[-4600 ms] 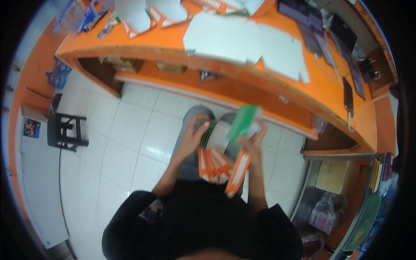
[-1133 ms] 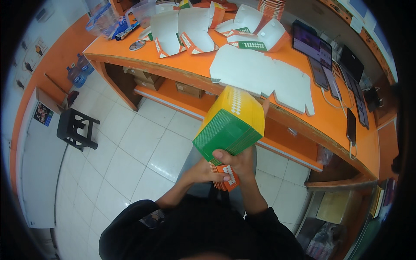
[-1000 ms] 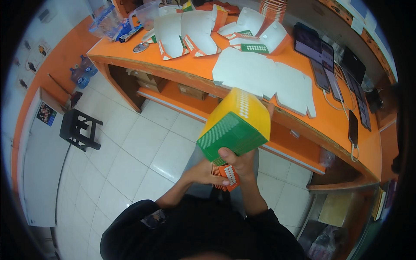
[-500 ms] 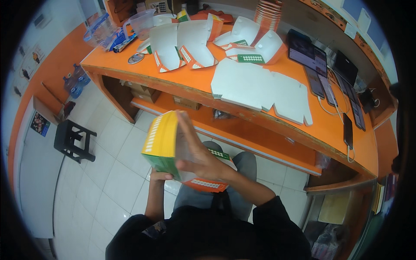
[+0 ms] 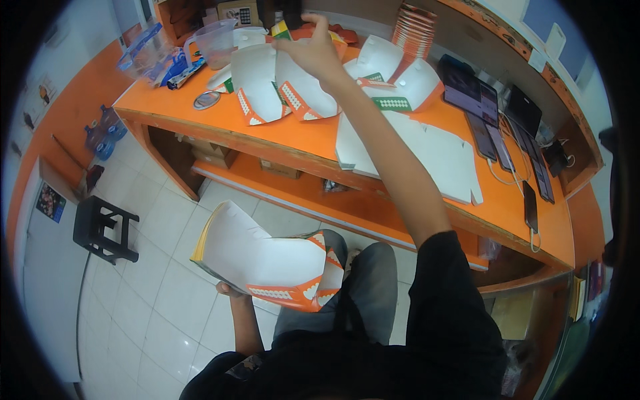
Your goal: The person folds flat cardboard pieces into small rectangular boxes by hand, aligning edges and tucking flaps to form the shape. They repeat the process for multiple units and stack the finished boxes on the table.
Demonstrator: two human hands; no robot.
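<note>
One folded carton (image 5: 257, 257) rests in left-hand fingers (image 5: 230, 291); right hand (image 5: 313, 53) open over counter (image 5: 293, 137).

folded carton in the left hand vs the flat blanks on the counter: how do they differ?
The folded carton is opened into a box shape with a hollow body; the flat blanks lie unfolded on the orange counter. The folded carton is held up by the left hand over the floor; the flat blanks rest untouched, while the right hand reaches further back. Both show plain white card, and the carton has orange patterned flaps.
</note>
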